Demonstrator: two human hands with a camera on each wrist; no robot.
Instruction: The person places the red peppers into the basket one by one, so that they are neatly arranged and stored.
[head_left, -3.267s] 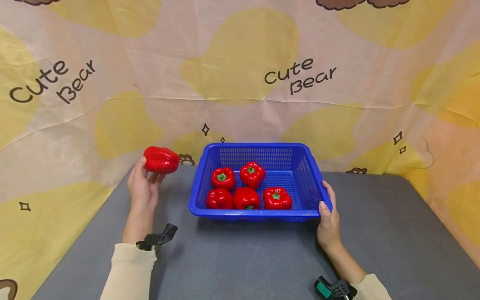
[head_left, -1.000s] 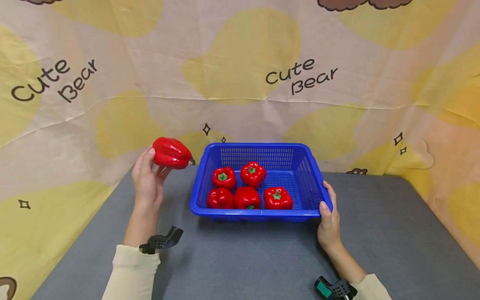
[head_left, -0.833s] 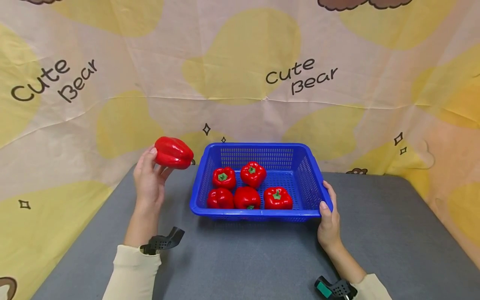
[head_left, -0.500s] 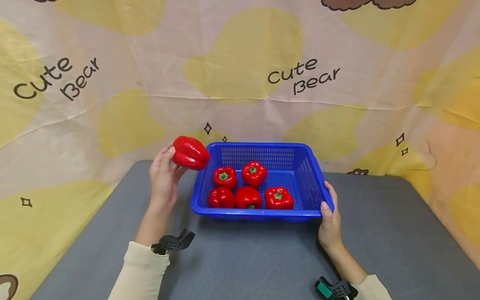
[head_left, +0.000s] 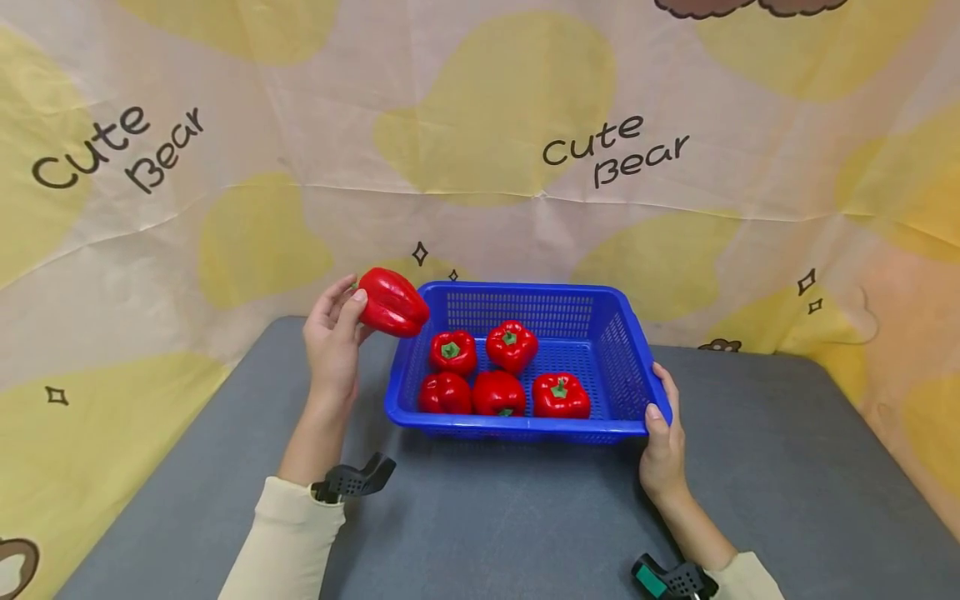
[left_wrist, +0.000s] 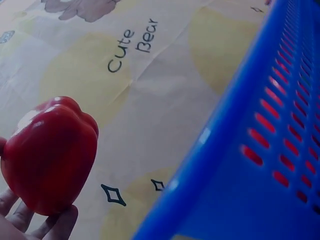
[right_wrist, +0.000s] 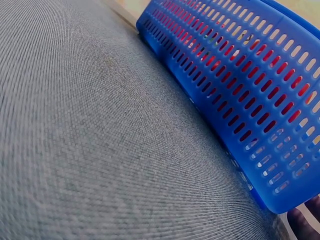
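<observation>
My left hand (head_left: 333, 337) holds a red bell pepper (head_left: 393, 302) up at the left rim of the blue plastic basket (head_left: 517, 424), its blunt end tilted down toward the basket. In the left wrist view the fingers wrap the pepper (left_wrist: 52, 157) from below, apart from the basket wall (left_wrist: 220, 200). With thumb on the rim, my right hand (head_left: 663, 450) grips the basket's right front corner. Inside the basket sit several red bell peppers, among them a front right one (head_left: 561, 396) and a back one (head_left: 512, 346) with green stems showing.
The basket stands on a grey cloth-covered table (head_left: 495, 517). Behind it hangs a yellow and pink printed cloth (head_left: 480, 108). Through the slots of the basket's front wall (right_wrist: 250, 85), red peppers show in the right wrist view.
My left hand has carried the pepper rightward to the basket's left rim, turning it so its blunt end dips. The right hand keeps its grip; the view has shifted slightly.
</observation>
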